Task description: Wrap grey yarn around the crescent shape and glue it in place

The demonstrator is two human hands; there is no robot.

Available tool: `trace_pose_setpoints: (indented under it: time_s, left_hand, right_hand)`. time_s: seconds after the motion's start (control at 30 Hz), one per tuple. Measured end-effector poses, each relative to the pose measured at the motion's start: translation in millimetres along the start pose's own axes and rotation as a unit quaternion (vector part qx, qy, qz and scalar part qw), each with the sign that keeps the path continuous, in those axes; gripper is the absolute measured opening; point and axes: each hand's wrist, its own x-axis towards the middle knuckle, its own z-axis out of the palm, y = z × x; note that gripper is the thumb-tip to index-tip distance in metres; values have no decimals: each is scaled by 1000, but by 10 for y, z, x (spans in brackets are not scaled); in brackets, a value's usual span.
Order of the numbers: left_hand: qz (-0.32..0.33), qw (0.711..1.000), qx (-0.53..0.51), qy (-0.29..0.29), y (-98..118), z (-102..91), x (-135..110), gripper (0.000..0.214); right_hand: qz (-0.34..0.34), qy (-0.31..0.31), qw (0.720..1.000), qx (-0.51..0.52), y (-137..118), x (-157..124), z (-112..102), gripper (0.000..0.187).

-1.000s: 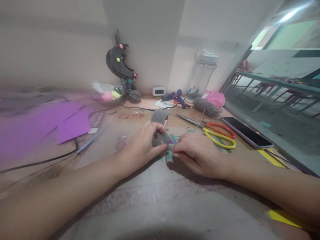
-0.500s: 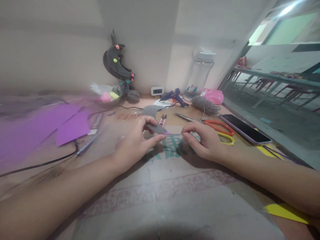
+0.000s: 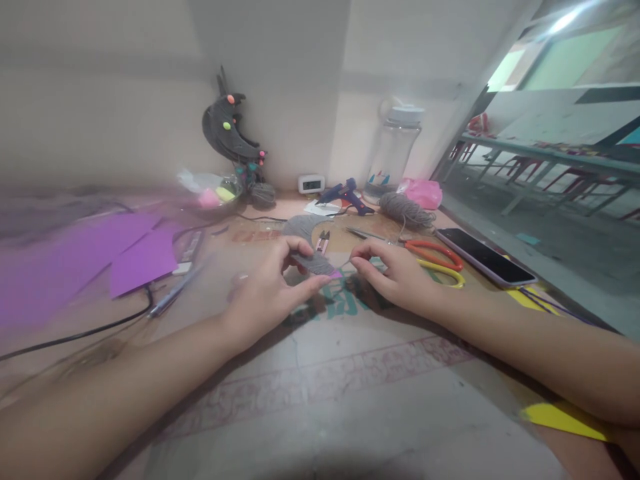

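The gray moon shape (image 3: pixel 300 227) is in the left hand (image 3: pixel 265 293). The thumb and fingers pinch it close to its near end. That hand is the nearer one, since it is touching the moon. The right hand (image 3: pixel 400 277) is a little way off to the right, with a small gap between it and the moon's purple tip (image 3: pixel 336 274). The tip lies to the left of the right fingers and a bit nearer. The right thumb and first finger are pressed together. They seem to pinch a thin gray thread (image 3: pixel 346 263) that goes across the gap to the tip, but it is too thin and blurry to be sure.

The moon is bent like a letter C. Its long way goes from far to near, with the fat, round side on the left and the hollow side facing right. Both ends point to the right. The far end curls toward the small pink clippers (image 3: pixel 323 243), and the near end, with the purple tip, slants right and near. The left fingers cover part of the middle.
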Motion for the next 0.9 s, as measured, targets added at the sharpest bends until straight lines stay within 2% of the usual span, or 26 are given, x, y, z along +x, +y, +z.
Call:
trace_pose_setpoints:
  time_s: [0.23,0.43,0.57,0.63,0.73,0.8,0.9]
  left_hand:
    - [-10,999,-2,-50,70,8,-52,31]
    - [-19,996,-34,-74,28,-24,-41,14]
    - [-1,999,-32,-41,-34,-33,10,13]
    - [-5,999,-32,-26,-58,-33,27,12]
    - [6,1000,-25,-13,-76,-34,33,12]
    - [14,1000,-16,-13,-84,-36,29,12]
    - [27,999,8,-17,-94,-38,12,13]
  right_hand:
    - [6,25,1000,18,-13,-3,-5,12]
    - [22,-27,999,13,29,28,48,15]
    - [7,60,998,29,35,37,22,16]
    - [15,74,997,26,-11,27,-12,16]
    - [32,3,999,33,-125,6,-40,26]
    - [51,-41,996,52,-208,-1,-33,25]
    - [108,-75,987,95,-300,-2,-11,23]
